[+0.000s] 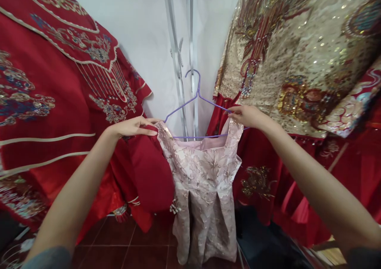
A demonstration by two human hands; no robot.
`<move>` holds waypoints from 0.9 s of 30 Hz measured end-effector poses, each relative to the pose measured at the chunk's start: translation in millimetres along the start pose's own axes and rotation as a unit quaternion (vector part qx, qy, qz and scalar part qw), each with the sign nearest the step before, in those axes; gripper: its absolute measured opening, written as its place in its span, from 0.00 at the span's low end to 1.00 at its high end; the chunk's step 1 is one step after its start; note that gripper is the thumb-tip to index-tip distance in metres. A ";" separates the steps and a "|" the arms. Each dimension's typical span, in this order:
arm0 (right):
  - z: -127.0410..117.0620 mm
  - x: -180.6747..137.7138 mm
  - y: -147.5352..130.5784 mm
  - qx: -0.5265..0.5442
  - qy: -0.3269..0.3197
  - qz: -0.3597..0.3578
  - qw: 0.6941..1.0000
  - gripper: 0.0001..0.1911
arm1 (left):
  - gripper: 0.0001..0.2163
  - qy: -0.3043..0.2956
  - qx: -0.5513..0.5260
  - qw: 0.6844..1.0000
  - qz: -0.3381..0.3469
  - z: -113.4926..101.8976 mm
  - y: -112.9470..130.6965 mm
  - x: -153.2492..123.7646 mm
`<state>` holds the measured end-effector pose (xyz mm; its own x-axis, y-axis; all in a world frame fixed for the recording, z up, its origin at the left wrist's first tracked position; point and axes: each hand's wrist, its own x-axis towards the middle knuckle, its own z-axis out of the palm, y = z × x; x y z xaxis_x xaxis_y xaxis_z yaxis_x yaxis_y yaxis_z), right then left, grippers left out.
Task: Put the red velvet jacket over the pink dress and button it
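A pale pink dress (205, 170) with a shiny floral pattern hangs upright on a thin purple hanger (182, 105). My left hand (135, 127) is at the dress's left shoulder strap, its thumb and fingers closed about the strap's outer edge. On the other side, my right hand (246, 116) pinches the top of the right strap where it lies over the hanger's arm. The hanger's hook rises in front of a metal rail against the wall, and its lower bar shows across the dress's neckline.
Red embroidered garments (68, 74) hang close on the left. A gold sequinned garment (288, 62) with red skirts below hangs on the right. Vertical metal rails (193, 31) stand against the white wall (133, 19). Dark red tiles (110, 241) cover the floor.
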<state>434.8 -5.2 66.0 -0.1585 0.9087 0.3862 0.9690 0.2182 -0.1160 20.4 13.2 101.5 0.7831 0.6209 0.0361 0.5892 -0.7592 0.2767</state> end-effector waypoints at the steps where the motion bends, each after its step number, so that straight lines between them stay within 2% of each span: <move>1: 0.4 0.4 -0.4 0.001 -0.004 0.002 1.000 0.17 | 0.17 0.000 0.007 1.000 0.003 -0.8 2.5 1.7; 5: 6.6 0.8 -1.0 0.005 0.000 0.017 1.000 0.17 | 0.19 0.045 0.066 0.996 -0.029 3.8 4.8 15.9; 9: 15.1 -3.5 6.2 0.004 0.040 0.014 0.999 0.19 | 0.21 0.144 0.142 0.972 -0.116 17.3 -3.5 25.4; 12: 16.3 -7.9 18.1 0.009 0.036 -0.008 0.999 0.19 | 0.21 0.219 0.142 0.952 -0.162 28.8 -12.1 25.9; 16: 12.3 -10.7 35.3 0.054 0.034 -0.042 0.997 0.17 | 0.21 0.303 0.069 0.936 -0.168 42.1 -22.6 24.7; 21: 12.5 -10.9 48.0 0.118 0.051 -0.062 0.990 0.16 | 0.23 0.372 -0.097 0.913 -0.136 50.8 -24.4 21.5; 24: 15.5 -10.2 50.5 0.122 0.058 -0.059 0.989 0.17 | 0.25 0.406 -0.170 0.886 -0.145 54.3 -22.0 21.2; 27: 17.2 -9.5 52.2 0.127 0.071 -0.059 0.988 0.17 | 0.24 0.462 -0.232 0.840 -0.165 59.5 -24.0 24.3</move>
<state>483.6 3.7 40.5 -0.2218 0.8160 0.5338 0.8638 0.4184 -0.2806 37.2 34.9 38.6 -0.0233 0.8317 0.5547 0.4345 -0.4913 0.7549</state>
